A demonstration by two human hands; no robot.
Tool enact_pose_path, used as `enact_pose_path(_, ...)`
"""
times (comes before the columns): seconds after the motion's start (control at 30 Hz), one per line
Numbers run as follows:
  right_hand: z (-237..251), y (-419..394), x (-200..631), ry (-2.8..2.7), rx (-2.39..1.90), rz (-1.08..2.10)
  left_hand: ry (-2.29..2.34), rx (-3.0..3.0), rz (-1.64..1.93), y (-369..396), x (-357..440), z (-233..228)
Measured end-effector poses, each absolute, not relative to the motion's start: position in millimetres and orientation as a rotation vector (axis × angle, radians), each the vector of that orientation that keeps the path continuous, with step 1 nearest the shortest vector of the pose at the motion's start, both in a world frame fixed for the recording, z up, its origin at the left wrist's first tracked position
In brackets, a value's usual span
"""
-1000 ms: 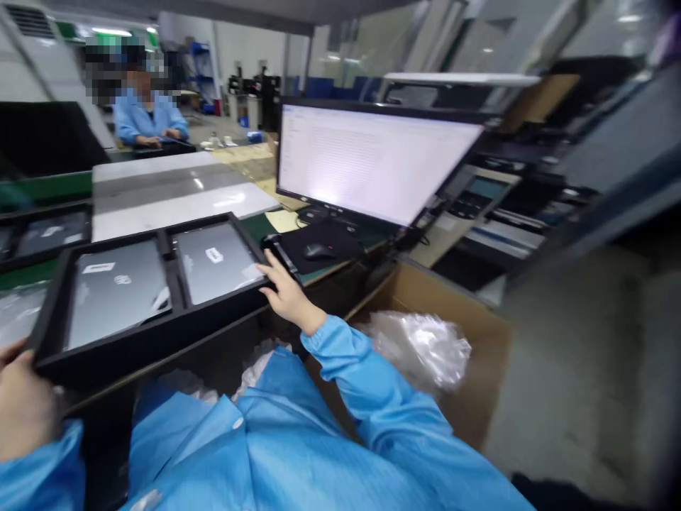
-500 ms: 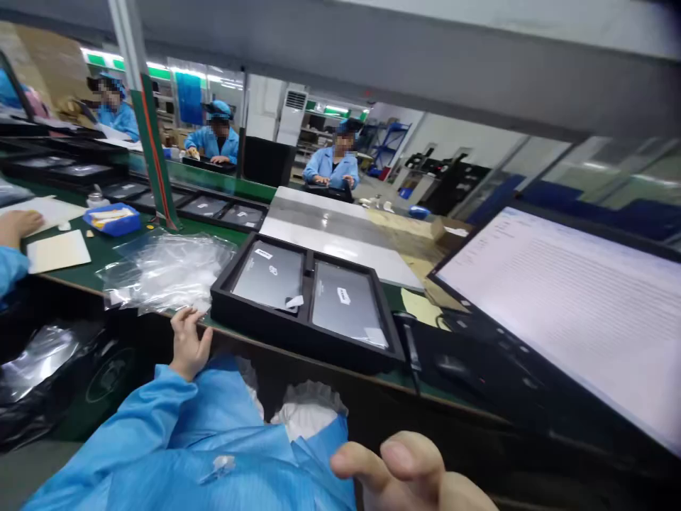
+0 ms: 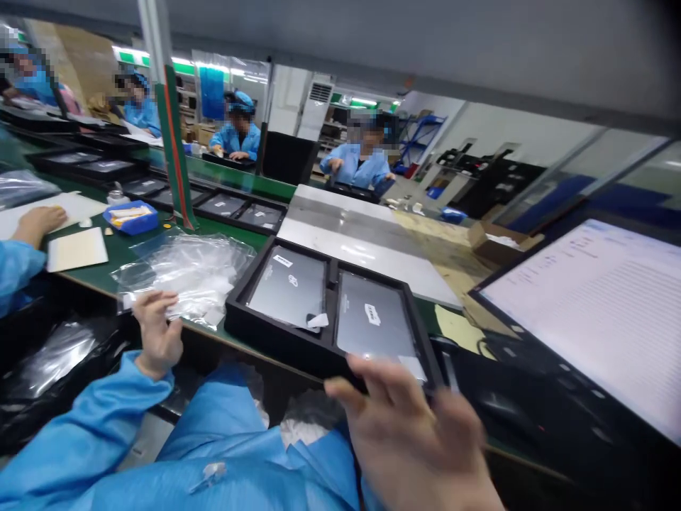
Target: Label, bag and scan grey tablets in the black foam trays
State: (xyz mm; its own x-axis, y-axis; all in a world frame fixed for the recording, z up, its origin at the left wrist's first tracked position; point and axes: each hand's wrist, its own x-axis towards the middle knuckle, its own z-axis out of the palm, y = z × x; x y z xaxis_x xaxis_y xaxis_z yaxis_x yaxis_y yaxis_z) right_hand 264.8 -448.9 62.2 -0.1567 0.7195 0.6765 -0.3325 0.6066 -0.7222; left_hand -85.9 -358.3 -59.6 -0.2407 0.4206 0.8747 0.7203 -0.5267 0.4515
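Observation:
My left hand is raised at the bench edge, just in front of a pile of clear plastic bags, its fingers apart and nothing in them. In the lower right, my right hand hovers before the near right corner of a black tray, fingers spread and somewhat blurred, holding nothing. Two flat grey tablet-like devices lie in the tray's compartments. The left device carries small white labels and a white tab at its lower corner. On the right device there is one label in the middle.
At right stands a lit monitor, with a dark mouse below it. A blue box sits at left, near a co-worker's hand. A green post rises behind the bags. Other trays line the back; several people work beyond.
My right hand has come up from the bottom edge towards the tray, its fingers spreading. My left hand has moved left along the bench edge. The view has shifted slightly.

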Motion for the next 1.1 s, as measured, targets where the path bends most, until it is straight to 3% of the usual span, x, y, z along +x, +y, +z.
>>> enact_pose_path(0.17, 99.2, -351.8, 265.0, -1.385, -0.697, 1.294, -1.457, -2.066, -2.016, -239.2, -75.4, 15.1)
enact_pose_path(0.3, 100.7, -290.0, 270.1, -1.317, -0.711, 1.436, -1.994, -2.257, -1.689, -126.0, -49.9, 34.7)
enact_pose_path(0.4, 84.5, -255.1, 273.5, -1.267, -0.653, 1.507, -2.274, -2.336, -1.218, -69.1, -31.9, 27.6)
enact_pose_path(0.5, 63.1, -232.5, 278.8, -1.182, -0.593, 1.557, -2.369, -2.284, -1.066, -38.2, -20.5, 8.2)
enact_pose_path(0.7, 44.3, -224.8, 282.6, -1.058, -0.690, 1.735, -2.006, -2.421, -0.752, 24.5, -9.9, -26.5)
enact_pose_path(1.1, 41.9, -216.2, 283.2, -0.867, -0.850, 1.779, -1.791, -2.498, -0.691, 139.3, -16.9, -54.0)
